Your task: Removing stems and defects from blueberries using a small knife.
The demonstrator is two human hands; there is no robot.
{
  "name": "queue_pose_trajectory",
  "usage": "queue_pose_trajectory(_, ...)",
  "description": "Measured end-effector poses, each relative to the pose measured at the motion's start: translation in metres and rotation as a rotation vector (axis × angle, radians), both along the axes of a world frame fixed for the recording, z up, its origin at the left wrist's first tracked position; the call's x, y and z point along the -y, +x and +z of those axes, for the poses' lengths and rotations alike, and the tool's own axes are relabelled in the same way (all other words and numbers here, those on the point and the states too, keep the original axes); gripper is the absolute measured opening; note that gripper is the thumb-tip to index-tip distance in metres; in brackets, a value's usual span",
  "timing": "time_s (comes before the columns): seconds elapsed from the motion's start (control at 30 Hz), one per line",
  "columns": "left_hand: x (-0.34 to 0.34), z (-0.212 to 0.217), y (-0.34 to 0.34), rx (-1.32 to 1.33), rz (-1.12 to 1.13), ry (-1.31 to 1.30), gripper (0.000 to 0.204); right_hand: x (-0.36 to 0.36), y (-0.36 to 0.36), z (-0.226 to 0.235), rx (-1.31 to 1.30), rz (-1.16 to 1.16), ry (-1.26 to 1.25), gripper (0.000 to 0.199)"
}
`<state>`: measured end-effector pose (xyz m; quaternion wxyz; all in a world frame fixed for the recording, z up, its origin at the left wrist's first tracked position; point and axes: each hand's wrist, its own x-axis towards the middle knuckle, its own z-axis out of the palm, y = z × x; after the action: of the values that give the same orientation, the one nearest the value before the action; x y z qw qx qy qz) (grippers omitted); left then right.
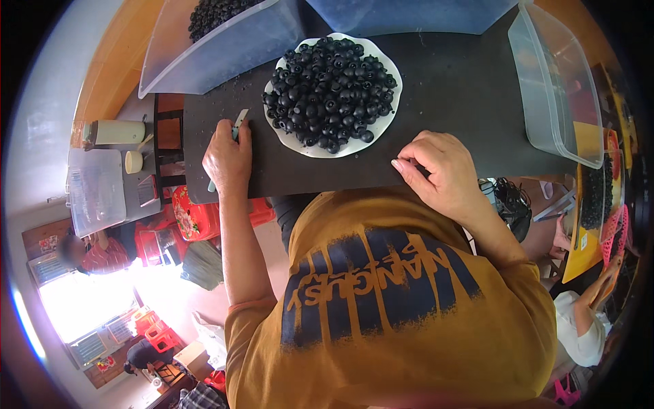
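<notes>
Your left hand (228, 160) gripped a thin-bladed knife (239, 123); your right hand (441, 170) was loosely curled, its contents impossible to tell. Dark round berries (330, 88) lay heaped on the scalloped white plate (387, 60). Good handling probably meant keeping fingertips clear of the blade.

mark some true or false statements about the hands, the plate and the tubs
1. The left hand holds a slim knife-like tool. True.
2. Dark round pieces are heaped on the plate. True.
3. The plate is red and square. False: it is white with a wavy rim.
4. The right hand rests on the heap. False: it is apart from the heap, at the table's front edge.
5. The upper-left tub holds dark pieces too. True.
</notes>
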<state>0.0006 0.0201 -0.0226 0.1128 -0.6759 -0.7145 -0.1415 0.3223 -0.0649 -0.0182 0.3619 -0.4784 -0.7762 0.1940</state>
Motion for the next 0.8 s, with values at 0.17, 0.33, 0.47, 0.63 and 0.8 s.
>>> queue_pose_trajectory(0.17,-0.0022,-0.0017,-0.0005,0.011,0.004,0.008,0.027,-0.0024,0.0006,-0.0051,-0.048,0.009,0.061,0.012)
queue_pose_trajectory(0.33,-0.0046,-0.0023,0.0027,-0.008,0.022,0.006,0.028,-0.0043,0.0021,-0.006,0.0,0.019,0.054,0.01)
queue_pose_trajectory(0.47,-0.0058,-0.0006,0.0037,0.006,0.024,-0.011,0.028,-0.0045,0.003,-0.0056,-0.024,0.009,0.053,0.01)
queue_pose_trajectory(0.63,-0.0053,-0.0023,0.0018,0.018,0.0,0.003,0.026,-0.0049,0.0034,-0.0035,-0.019,0.004,0.054,0.011)
queue_pose_trajectory(0.8,-0.006,-0.0018,0.0027,0.001,0.0,0.008,0.025,-0.005,0.0032,-0.0005,-0.031,-0.004,0.014,0.011)
